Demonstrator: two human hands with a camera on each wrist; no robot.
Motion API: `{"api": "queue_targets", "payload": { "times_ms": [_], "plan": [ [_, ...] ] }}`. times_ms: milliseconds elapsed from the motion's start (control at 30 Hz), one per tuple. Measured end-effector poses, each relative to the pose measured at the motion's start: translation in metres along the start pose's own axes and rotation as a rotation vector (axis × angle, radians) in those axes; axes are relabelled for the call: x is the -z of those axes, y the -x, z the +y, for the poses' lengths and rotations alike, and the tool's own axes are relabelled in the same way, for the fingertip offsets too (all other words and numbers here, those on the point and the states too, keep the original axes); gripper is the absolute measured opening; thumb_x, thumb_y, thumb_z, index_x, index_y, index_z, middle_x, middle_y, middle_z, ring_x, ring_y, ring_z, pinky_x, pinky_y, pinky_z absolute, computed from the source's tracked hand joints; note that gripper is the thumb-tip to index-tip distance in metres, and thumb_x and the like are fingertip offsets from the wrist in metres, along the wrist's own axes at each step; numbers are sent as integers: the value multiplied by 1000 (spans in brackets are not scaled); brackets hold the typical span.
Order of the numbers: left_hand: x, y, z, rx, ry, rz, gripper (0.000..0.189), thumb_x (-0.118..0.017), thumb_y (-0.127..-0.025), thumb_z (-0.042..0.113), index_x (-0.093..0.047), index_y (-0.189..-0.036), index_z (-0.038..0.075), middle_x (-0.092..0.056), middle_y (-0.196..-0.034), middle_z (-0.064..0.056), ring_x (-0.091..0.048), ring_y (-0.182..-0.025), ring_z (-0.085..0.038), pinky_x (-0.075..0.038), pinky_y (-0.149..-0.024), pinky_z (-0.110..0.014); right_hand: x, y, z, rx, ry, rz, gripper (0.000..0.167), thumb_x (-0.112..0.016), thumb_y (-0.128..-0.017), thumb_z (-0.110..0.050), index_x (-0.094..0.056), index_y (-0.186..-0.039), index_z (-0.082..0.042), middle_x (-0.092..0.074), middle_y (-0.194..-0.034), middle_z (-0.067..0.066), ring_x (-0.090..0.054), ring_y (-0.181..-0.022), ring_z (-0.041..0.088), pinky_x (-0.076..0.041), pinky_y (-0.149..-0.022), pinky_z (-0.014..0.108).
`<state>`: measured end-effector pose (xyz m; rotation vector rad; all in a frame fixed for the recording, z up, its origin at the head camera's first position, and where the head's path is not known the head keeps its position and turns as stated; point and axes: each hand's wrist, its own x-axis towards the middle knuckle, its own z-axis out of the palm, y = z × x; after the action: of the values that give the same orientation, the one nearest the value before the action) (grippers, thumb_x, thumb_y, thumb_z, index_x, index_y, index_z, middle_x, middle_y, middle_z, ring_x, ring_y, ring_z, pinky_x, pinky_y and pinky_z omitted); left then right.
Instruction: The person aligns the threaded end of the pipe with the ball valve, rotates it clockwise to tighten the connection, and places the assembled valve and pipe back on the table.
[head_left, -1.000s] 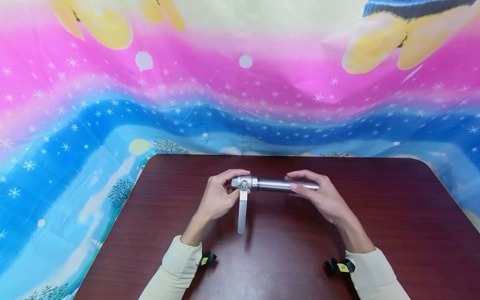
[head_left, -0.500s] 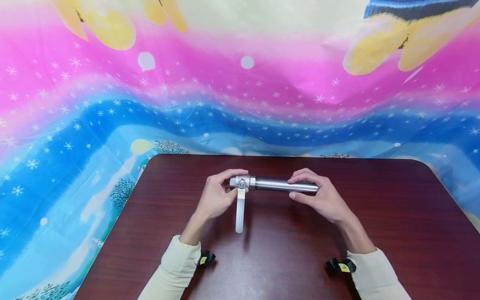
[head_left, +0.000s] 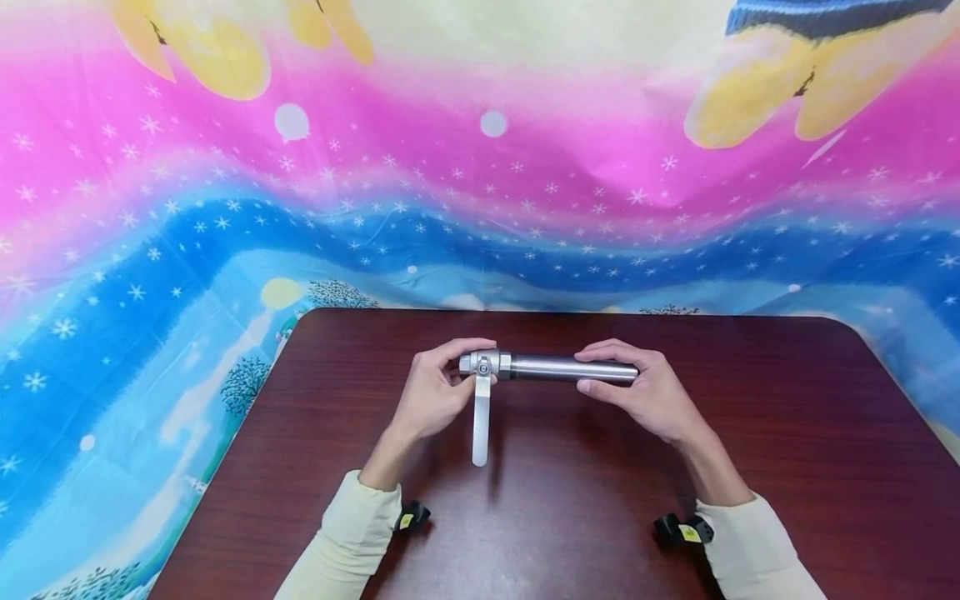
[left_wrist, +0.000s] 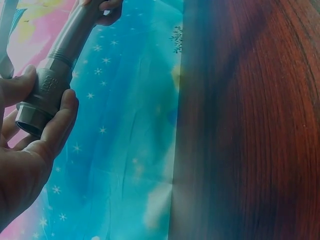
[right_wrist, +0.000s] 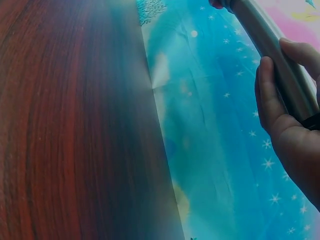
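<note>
My left hand grips a silver ball valve, with the thumb on the near side and fingers over the far side. The valve's flat lever handle points toward me. A steel pipe runs rightward from the valve's hex end, level above the table, its joined threads partly visible in the left wrist view. Around the pipe's right part, my right hand has its thumb on the near side and fingers on the far side. In the left wrist view the valve's open left end faces the camera.
A dark red wooden table with rounded corners lies under both hands. Behind it hangs a colourful printed cloth that meets the far and left edges. Black wrist devices sit at both cuffs.
My right thumb has moved from on top of the pipe to its near side, and the fingers have shifted around it. The valve has drifted slightly left; my left hand keeps its grip.
</note>
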<state>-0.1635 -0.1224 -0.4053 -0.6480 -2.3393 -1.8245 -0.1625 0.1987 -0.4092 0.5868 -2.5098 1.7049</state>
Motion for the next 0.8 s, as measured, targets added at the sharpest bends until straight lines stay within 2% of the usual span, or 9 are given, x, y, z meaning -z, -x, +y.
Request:
{"api": "queue_targets", "payload": {
  "times_ms": [267,400,600,800],
  "plan": [
    [-1,-1,1,-28,-4,4,54,-61,-87,-17,-75,-131,10,-81,-108,-17,-80,-84,-14,-56,-66,-22,3,0,-2,-52,35,-2,36,-87,-91,-19,-80,-126,-21,-77,-118,2,-63,-75,16,-54,-60,26],
    [-1,-2,0,-31,-13,5,54,-61,-87,-18,-76,-131,11,-81,-110,-16,-79,-84,-14,-56,-65,-24,3,0,-3,-78,27,-7,36,-87,-92,-21,-80,-128,-19,-78,-112,3,-61,-73,16,-51,-59,27],
    [-1,-2,0,-42,-10,1,56,-60,-85,-19,-76,-130,10,-79,-117,-16,-79,-86,-15,-57,-67,-22,2,0,-4,-103,-56,-21,37,-84,-94,-17,-77,-130,-8,-81,-108,8,-79,-84,19,-65,-75,27],
    [-1,-1,0,-41,-8,-1,56,-60,-85,-19,-76,-131,10,-77,-122,-14,-79,-88,-15,-58,-69,-19,-1,0,-6,-107,-90,-56,34,-77,-100,-14,-74,-132,-3,-76,-117,22,-82,-84,20,-66,-82,28]
  ]
}}
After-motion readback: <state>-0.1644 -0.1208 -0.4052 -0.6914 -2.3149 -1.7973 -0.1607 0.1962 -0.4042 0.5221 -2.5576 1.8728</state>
